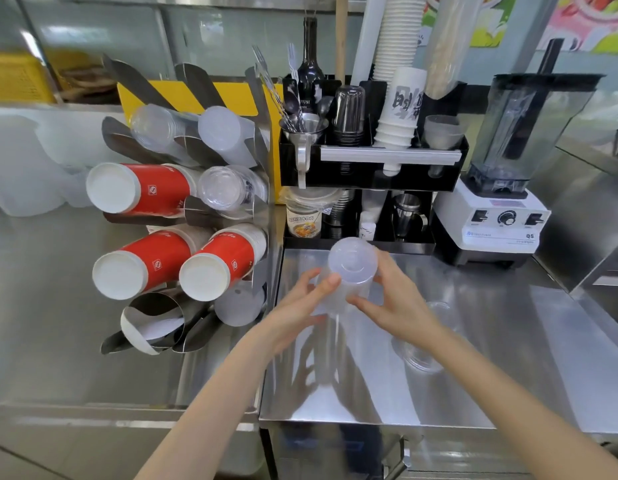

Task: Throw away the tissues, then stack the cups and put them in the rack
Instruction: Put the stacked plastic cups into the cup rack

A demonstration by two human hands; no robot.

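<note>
Cups [349, 271], frosted and see-through, nested base-up, are held above the counter [491, 341] just in front of the black organiser [369, 168], right of the rack [183, 220]. Left hand [300, 313] is wrapped round the lower wall, right hand [394, 303] pinched on the opposite side. Stack should be squared and pressed home, then slid into an empty rack sleeve, probably. Another clear cup [421, 355] lies beneath the right wrist.
</note>
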